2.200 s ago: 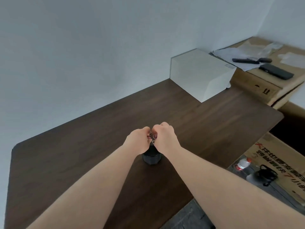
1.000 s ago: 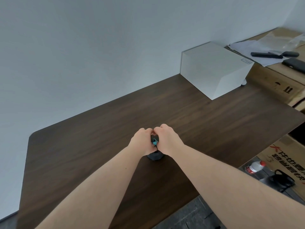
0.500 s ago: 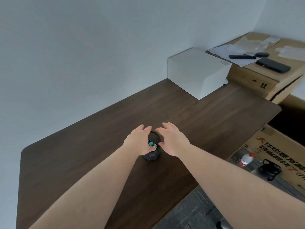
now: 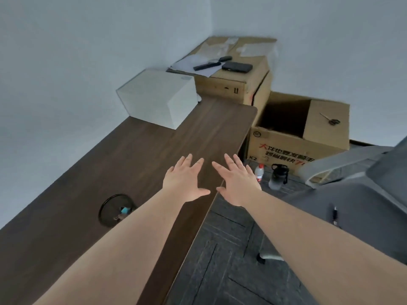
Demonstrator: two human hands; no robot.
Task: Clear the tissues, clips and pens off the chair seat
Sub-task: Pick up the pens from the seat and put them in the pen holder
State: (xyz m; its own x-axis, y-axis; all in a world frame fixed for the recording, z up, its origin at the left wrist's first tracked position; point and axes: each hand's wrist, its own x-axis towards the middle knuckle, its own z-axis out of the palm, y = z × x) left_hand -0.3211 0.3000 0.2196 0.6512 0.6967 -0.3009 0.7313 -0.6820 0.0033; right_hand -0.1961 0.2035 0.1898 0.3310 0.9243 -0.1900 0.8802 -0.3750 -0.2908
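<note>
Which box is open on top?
The printed box on the floor past the desk's end. You can see its dark inside. The white box and the stacked cardboard box are shut.

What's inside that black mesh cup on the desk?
The black mesh cup holds a teal clip and some darker small pieces. The left forearm covers its right side, so the rest is hidden.

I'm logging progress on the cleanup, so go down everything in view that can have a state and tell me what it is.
Left hand: open, empty.
Right hand: open, empty.
Black mesh cup: upright on the desk, small clips inside.
Pen: lying on the chair seat.
Printed cardboard box: top open.
White box: closed.
Red-capped bottle: upright, capped.
Dark bottle: upright, lid on.
</note>
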